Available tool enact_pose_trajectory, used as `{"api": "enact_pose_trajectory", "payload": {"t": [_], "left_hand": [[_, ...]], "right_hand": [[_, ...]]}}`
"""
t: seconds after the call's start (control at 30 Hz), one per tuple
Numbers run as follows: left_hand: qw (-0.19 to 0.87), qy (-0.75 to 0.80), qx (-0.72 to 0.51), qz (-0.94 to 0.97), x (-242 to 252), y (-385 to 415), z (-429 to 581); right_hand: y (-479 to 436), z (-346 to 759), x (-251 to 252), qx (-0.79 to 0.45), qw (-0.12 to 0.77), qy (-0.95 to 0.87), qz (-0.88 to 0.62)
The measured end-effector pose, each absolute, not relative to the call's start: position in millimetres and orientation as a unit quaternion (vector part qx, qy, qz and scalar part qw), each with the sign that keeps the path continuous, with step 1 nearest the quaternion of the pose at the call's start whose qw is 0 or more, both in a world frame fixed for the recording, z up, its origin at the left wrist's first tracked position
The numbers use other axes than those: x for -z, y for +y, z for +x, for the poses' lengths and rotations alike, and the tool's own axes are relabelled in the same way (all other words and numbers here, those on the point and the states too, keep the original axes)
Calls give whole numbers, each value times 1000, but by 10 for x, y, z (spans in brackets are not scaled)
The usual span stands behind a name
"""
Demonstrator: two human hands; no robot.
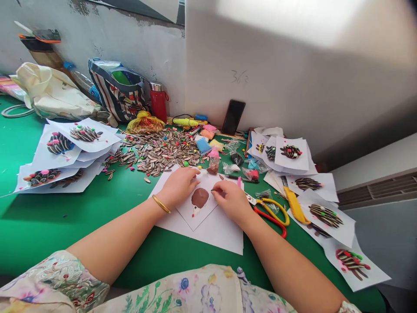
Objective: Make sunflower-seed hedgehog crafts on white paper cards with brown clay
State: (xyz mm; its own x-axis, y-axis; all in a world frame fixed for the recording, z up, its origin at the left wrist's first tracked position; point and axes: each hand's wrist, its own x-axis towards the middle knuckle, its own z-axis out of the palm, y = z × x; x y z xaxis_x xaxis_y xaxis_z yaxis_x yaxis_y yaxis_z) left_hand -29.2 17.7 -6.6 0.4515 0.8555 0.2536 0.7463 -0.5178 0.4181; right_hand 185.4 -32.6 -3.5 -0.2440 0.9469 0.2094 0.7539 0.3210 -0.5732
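Observation:
A small white paper (194, 222) lies turned at an angle on larger white sheets (224, 237). It bears a hedgehog figure with a brown clay body (200, 198) and a pale face with red dots. My left hand (180, 184) rests on the paper's left side, fingers stretched out and slightly apart, a gold bangle at the wrist. On the other side, my right hand (230, 198) is pinched just beside the brown body. A tiny dark bit shows at its fingertips, too small to name. Sunflower seeds (163, 150) lie heaped beyond my hands.
Yellow-and-red scissors (270, 211) and a yellow utility knife (295, 204) lie to the right. Finished seed hedgehogs on paper stand in stacks at left (78, 148) and right (325, 215). Clay packets (213, 165), a leaning phone (233, 117) and a red flask (158, 104) are behind.

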Motion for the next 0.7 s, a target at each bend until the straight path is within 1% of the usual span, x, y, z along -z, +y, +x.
{"api": "enact_pose_trajectory", "payload": {"t": [0.07,0.13,0.27,0.43,0.6,0.7], "left_hand": [[112,473,-208,849,87,164,-249],[102,473,-194,853,89,146,-201],[124,483,-176,849,61,133,-150],[163,508,-188,825,0,144,-176],[148,572,-194,783,-2,160,-264],[122,571,-197,788,19,154,-293]], "right_hand": [[-315,1834,51,-186,241,-769,-563],[-309,1814,60,-189,235,-769,-564],[-299,1802,70,-202,248,-759,-567],[-291,1837,72,-202,269,-763,-552],[-278,1875,79,-159,277,-790,-524],[-264,1857,105,-147,268,-794,-526]]}}
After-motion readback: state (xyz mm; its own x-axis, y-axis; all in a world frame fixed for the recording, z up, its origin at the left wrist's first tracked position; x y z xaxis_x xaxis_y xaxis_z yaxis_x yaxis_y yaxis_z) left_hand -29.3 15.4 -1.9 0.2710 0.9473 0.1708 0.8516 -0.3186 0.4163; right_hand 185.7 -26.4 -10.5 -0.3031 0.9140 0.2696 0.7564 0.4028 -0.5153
